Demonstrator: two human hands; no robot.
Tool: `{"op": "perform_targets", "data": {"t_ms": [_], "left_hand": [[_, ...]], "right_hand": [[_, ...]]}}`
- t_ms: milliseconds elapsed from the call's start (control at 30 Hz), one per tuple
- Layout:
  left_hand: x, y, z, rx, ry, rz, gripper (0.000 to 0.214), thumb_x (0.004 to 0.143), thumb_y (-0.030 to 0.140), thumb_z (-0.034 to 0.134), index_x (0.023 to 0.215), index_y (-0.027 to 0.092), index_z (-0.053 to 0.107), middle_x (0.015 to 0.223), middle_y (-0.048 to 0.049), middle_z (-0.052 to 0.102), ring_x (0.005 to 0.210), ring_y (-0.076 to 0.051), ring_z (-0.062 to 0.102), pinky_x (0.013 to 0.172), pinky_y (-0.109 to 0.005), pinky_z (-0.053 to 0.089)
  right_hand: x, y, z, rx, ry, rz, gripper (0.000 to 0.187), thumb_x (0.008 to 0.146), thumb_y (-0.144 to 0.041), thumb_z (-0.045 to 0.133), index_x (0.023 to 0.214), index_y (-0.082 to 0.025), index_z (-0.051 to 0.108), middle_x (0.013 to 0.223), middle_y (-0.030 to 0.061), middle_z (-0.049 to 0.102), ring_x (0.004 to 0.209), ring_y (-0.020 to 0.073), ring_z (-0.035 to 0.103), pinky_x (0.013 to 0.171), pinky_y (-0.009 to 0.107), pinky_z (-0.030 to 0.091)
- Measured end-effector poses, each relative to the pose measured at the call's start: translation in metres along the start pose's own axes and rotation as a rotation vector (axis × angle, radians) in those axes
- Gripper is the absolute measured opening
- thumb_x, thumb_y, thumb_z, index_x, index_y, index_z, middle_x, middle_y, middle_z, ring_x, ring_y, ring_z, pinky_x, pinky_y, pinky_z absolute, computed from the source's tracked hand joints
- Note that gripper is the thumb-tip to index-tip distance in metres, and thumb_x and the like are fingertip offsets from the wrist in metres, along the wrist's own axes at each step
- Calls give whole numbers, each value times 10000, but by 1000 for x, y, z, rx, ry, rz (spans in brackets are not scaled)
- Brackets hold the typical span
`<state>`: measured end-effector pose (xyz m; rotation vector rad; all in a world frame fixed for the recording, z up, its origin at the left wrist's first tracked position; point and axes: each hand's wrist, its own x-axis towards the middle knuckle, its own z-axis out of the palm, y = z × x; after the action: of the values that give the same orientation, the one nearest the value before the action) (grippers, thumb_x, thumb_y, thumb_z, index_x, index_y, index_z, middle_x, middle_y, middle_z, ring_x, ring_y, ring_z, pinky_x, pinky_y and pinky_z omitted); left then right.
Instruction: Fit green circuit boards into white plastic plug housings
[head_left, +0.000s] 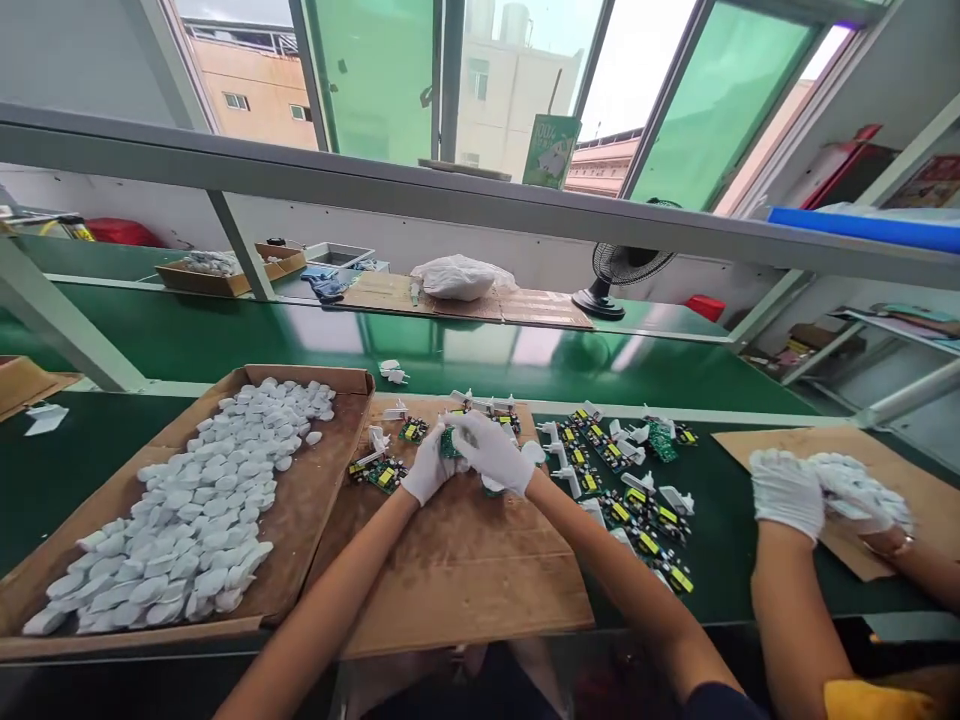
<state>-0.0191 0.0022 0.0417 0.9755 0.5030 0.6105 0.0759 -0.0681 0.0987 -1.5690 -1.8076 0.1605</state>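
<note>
Gripping green circuit board [450,443], white-gloved hands [491,450]

**Both gloved hands meet out front**

Both bare forearms reach forward from the bottom edge and angle in toward each other. The left hand [427,468], in a white glove, is curled with fingers tucked inward. The right hand [489,450], gloved too, sits just above and against it, fingers bent and closed. The wrists are close, the two hands touching at the fingertips.
</note>
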Motion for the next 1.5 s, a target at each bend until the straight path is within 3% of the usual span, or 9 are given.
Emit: {"op": "perform_targets", "data": {"t_ms": [167,433,600,767,900,1067,1167,1267,1500], "left_hand": [[4,-25,-1,-153,50,-7,512,817,607,420,1082,173,478,708,4,558,564,-116,527,486,-224,416],[-16,-41,15,-11,-4,63,524,668,504,684,1010,130,551,931,-49,627,870,-163,556,811,-275,437],[-29,-34,28,279,-62,164,445,748,510,608,963,131,518,939,-58,614,880,-166,539,854,-304,423],[-31,-31,30,355,-116,186,421,747,481,611,955,123,531,977,-78,609,921,-181,541,870,-307,421],[-29,-34,29,397,-118,121,384,744,388,622,1010,125,535,1003,-72,611,914,-181,553,849,-302,436],[-27,-29,23,216,-180,8,368,787,412,559,1011,122,529,939,-67,626,768,-138,585,760,-278,478],[-23,-22,13,399,-22,-2,339,788,455,539,889,132,515,690,-3,585,504,-89,497,523,-228,432],[-22,-19,6,733,121,170,264,790,404,542,804,142,505,657,2,574,524,-96,503,521,-218,408],[-31,-33,10,1088,64,339,310,856,434,441,928,148,536,798,-81,670,708,-191,635,633,-270,447]], "right_hand": [[-55,49,-4,10,172,104,215,814,-204,505,1006,-166,594,825,25,589,686,109,551,632,234,473],[-75,48,23,-27,326,48,181,779,-252,605,948,-238,670,966,61,536,897,185,537,822,363,464],[-82,43,17,-245,421,-48,136,764,-265,637,894,-242,665,1047,72,530,987,219,511,886,414,435],[-84,44,20,-263,413,-103,208,757,-203,616,960,-247,614,1125,75,508,1061,238,492,947,450,405],[-82,50,23,-84,393,-72,570,737,-250,626,1263,-239,406,1192,109,466,1138,257,467,975,466,406],[-81,50,15,200,194,36,881,691,-661,581,1364,-188,266,1315,157,401,1181,300,441,984,491,402],[-83,44,10,390,168,139,767,766,-694,450,1338,-199,324,1238,133,475,1004,232,550,887,428,471],[-85,40,11,493,193,303,494,851,-521,482,1235,-212,434,985,64,584,819,166,589,794,361,493],[-84,37,14,589,72,525,406,828,-518,516,1042,-173,526,685,-21,544,529,89,467,535,231,413]]}}
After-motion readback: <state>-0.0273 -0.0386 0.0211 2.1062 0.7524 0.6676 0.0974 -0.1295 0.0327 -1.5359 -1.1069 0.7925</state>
